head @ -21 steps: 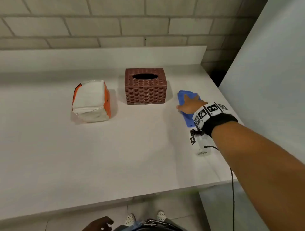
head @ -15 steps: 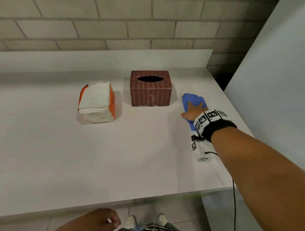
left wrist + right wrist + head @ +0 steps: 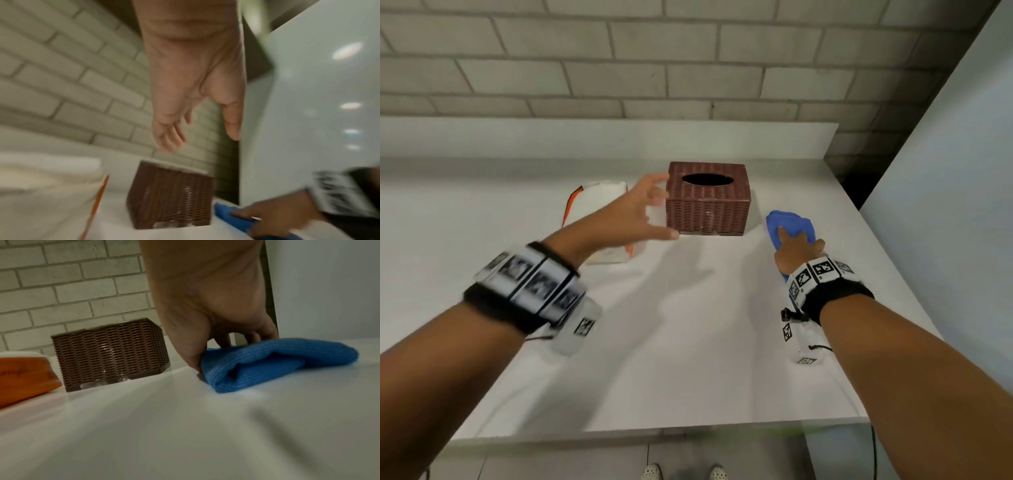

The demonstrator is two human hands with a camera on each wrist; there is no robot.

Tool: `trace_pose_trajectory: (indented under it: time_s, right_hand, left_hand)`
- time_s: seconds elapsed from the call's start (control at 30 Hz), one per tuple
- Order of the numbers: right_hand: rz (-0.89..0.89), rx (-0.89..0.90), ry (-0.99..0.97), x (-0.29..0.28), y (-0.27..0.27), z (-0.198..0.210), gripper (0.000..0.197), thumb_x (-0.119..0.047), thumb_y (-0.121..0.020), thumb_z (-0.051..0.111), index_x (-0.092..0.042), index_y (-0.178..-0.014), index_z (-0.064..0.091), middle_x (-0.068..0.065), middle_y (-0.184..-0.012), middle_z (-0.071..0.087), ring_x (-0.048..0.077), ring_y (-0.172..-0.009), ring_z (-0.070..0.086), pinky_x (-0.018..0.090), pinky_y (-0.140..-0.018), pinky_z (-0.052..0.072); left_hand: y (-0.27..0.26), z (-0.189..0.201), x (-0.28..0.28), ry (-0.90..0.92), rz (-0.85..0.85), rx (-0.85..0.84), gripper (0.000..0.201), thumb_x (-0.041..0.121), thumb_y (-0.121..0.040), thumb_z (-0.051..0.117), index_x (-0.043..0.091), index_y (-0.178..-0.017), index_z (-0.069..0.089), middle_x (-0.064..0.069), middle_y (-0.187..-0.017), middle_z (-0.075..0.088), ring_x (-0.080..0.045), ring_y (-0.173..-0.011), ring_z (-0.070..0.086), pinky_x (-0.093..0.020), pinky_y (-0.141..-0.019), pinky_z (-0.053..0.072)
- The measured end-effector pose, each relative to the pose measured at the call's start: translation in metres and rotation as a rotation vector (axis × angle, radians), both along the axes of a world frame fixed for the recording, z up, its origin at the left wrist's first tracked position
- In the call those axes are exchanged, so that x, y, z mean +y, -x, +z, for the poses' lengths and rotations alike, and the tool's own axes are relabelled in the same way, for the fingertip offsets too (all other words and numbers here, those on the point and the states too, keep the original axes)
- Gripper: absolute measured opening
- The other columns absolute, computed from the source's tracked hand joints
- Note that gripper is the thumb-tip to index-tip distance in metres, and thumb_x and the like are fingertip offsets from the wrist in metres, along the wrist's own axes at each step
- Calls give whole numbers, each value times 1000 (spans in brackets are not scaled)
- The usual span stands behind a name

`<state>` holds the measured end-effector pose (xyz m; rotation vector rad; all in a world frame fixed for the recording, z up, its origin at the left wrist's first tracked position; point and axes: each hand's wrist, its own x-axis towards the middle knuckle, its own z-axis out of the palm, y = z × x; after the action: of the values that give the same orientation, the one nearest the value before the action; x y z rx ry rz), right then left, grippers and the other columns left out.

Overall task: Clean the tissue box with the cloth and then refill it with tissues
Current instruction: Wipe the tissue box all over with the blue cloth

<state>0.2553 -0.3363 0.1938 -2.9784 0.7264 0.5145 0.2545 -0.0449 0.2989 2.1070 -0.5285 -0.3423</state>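
A brown woven tissue box [image 3: 709,209] with an empty oval slot stands on the white table [image 3: 654,359] near the back. My left hand [image 3: 659,205] hovers open at its left side, fingers and thumb spread and a little apart from the box; its wrist view is blurred and shows the box [image 3: 170,199] below the spread fingers [image 3: 168,141]. A folded blue cloth [image 3: 794,221] lies right of the box. My right hand [image 3: 787,240] grips it, fingers over the top of the cloth [image 3: 277,356] and thumb at its left edge.
A white and orange pack of tissues [image 3: 599,202] lies left of the box, partly hidden behind my left hand. A pale panel [image 3: 945,205] rises along the table's right edge. A low white upstand and a brick wall close the back.
My left hand has come up from below the table's front edge and reached to the left side of the box. The right hand has stayed on the cloth.
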Motion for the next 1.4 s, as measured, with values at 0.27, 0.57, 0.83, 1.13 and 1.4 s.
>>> trace_pose_trajectory:
  time_s: [0.27,0.57,0.83,1.13,1.4]
  right_hand:
    - [-68,-99,35,11,-4,-9,66,-32,-95,49,-33,-150,12,12,-153,23,37,-139,23,50,-108,34]
    - [-19,-162,-131,4,-29,2,57,-14,-94,47,-23,-147,25,14,-146,35,37,-132,34,46,-107,34]
    - [-311,-615,-978,8,-69,12,25,-28,-96,44,-40,-88,64,-14,-77,68,15,-72,61,27,-69,49]
    - [-653,-446,-1598,25,-67,19,41,-61,-82,58,-21,-87,68,18,-69,56,20,-39,43,19,-47,34]
    - [-623,-504,-1338,18,-62,58,45,-15,-98,37,0,-140,42,18,-147,43,32,-133,45,41,-105,40]
  left_hand:
    - [-80,-28,-25,-151,134,290,132,-1,-69,78,22,-146,-27,-8,-160,-3,-25,-148,5,-40,-116,16]
    - [-108,-53,-39,-253,242,303,135,16,-61,82,30,-146,-21,-17,-152,29,-37,-130,42,-52,-108,35]
    - [-129,-48,-38,-125,4,488,130,-27,-69,59,36,-143,-28,-14,-143,37,-38,-122,49,-35,-68,52]
    - [-136,-48,-49,-166,-14,430,119,-24,-70,62,17,-147,-19,-5,-144,21,-28,-128,40,-39,-98,44]
    - [-125,-29,-59,118,47,405,97,-11,-75,67,15,-147,9,-6,-136,44,-18,-119,48,-21,-84,47]
